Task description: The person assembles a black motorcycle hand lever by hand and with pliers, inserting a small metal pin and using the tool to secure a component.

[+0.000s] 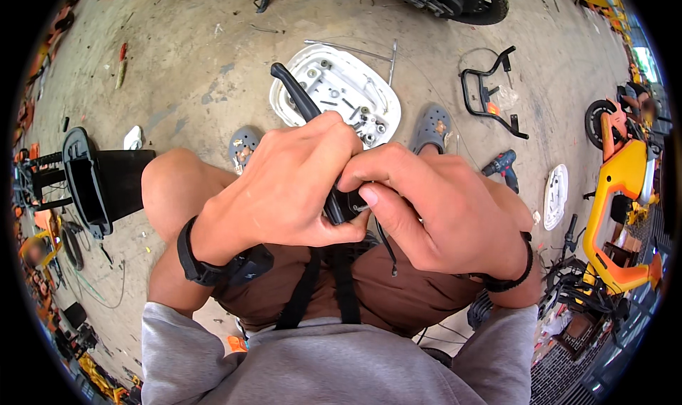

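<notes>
Above my lap, my left hand is closed round a black brake lever. The lever's blade slants up and away to the left, out past my knuckles. My right hand pinches at the lever's black housing, thumb and forefinger pressed together at its right side. Whatever tiny part may lie between those fingertips is hidden. A short black cable with a small end hangs below the housing. Beyond my hands, a white plastic tray on the floor holds several bolts, washers and small metal parts.
A cordless drill, a black tubular bracket and a white cover lie to the right. At left stands a black plastic bin-like part. A yellow scooter frame is far right; a wheel is at the top.
</notes>
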Demonstrator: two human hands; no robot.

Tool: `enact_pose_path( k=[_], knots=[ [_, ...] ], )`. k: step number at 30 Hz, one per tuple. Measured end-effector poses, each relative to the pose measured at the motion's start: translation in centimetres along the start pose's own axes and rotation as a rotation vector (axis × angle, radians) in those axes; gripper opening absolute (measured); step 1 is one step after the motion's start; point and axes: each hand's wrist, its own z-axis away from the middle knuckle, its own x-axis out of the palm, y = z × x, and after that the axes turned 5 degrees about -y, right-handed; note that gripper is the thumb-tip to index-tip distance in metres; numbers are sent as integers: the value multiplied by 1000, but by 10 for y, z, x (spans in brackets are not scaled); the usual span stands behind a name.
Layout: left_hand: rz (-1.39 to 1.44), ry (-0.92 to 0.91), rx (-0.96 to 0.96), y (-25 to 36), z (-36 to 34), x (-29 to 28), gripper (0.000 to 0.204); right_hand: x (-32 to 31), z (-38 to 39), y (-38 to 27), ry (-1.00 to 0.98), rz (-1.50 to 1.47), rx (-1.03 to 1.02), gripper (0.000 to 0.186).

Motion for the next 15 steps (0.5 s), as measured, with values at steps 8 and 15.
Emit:
enact_pose_path(
  k=[8, 15],
  knots=[
    [31, -45, -94, 3, -1, -9, 46, 5, -3, 3, 97, -47, -148, 17],
    [-42, -2, -30, -2, 1, -5, 48, 12, -4, -5, 128, -132, 65, 17]
  ],
)
